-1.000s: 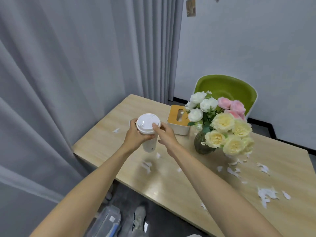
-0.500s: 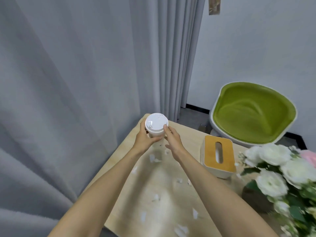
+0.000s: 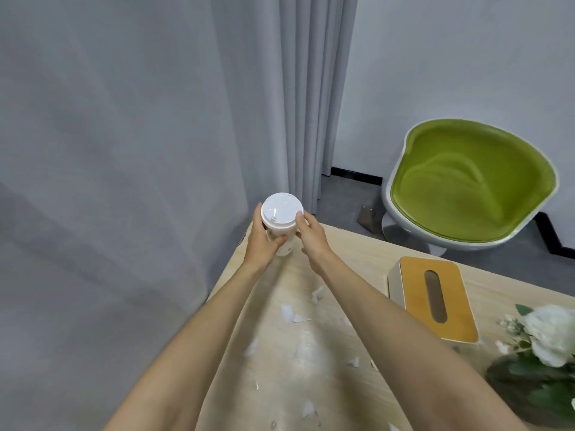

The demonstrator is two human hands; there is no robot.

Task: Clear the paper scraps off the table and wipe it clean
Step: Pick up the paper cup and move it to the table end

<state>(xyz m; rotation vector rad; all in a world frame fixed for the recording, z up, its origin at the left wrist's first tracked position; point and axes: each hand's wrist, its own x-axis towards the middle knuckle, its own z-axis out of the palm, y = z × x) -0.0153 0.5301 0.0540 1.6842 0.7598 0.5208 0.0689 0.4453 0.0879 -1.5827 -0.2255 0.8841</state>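
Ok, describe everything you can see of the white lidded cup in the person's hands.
The white lidded cup looks like a paper takeaway cup, upright, narrowing downward, with small dark print on its side. Its round white lid is on and bears a raised tab. The left hand grips the body; the right hand pinches the lid's rim. It is at the far left corner of the light wooden table; whether it rests there is unclear.

Left of the white tissue box with its yellow wooden lid (image 3: 435,309), your left hand (image 3: 263,241) hides the near side of the white lidded paper cup (image 3: 281,213); its printed label is too small to read. Right of the box, the white flower bouquet (image 3: 550,334) is blurred and cropped by the frame edge.
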